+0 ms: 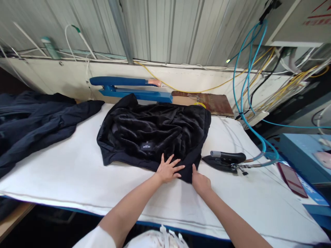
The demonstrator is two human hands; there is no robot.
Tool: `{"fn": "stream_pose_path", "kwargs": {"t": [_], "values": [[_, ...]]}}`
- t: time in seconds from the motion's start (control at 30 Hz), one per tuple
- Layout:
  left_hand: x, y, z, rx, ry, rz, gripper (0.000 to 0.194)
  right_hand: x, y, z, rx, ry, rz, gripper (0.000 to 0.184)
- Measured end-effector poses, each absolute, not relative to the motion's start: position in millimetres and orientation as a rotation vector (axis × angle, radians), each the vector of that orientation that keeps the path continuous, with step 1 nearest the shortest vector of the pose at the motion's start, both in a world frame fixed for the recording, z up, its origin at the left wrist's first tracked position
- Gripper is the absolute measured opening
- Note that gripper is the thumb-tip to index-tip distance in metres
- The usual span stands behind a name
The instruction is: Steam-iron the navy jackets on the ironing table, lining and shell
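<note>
A black garment (pixel 155 125) with a plush, fur-like lining and a small GUESS label (pixel 147 146) lies spread on the white padded table. My left hand (pixel 168 170) rests flat on its near edge, fingers spread wide. At the garment's near right corner is my right hand (pixel 201 181), its index finger stretched along the edge and the other fingers curled in; the thumb is hidden, and the corner appears pinched there. Just right of the garment, a black steam iron (pixel 225 161) lies on the table, touched by neither hand.
Dark garments (pixel 38 120) are heaped at the left of the white table (pixel 85 175). Blue hoses (pixel 245 86) run from the iron up to the right. Behind stands a blue sleeve board (pixel 129 88). A red phone (pixel 292 179) and a blue box (pixel 305 155) are at the right.
</note>
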State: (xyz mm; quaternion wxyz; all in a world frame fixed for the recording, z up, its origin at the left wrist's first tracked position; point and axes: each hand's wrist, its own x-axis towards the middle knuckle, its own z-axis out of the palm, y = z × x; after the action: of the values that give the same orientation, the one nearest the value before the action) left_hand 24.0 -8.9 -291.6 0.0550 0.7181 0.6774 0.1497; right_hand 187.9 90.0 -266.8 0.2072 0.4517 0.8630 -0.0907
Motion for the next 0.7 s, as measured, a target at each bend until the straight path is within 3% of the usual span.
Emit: {"fn": "stream_pose_path", "kwargs": {"t": [0.17,0.27,0.37,0.53,0.7], "values": [[26.1,-3.6,-289.7,2.130,2.058,0.428,0.050,208.7,165.9,-209.2,1.285,2.658,-0.139,0.044],[26.0,-3.4,-289.9,2.134,2.063,0.420,0.050,237.4,235.8,-187.8,1.146,2.744,0.091,0.059],[25.7,-3.8,-291.1,2.145,2.066,0.419,0.050,257.9,279.2,-191.3,1.072,2.511,-0.107,0.065],[24.3,-4.5,-293.1,2.160,2.037,0.444,0.050,264.6,267.9,-206.6,1.088,2.450,-0.378,0.051],[19.5,-4.3,-293.9,2.095,1.973,0.517,0.055,278.7,236.3,-178.1,1.180,2.357,-0.796,0.039]]}}
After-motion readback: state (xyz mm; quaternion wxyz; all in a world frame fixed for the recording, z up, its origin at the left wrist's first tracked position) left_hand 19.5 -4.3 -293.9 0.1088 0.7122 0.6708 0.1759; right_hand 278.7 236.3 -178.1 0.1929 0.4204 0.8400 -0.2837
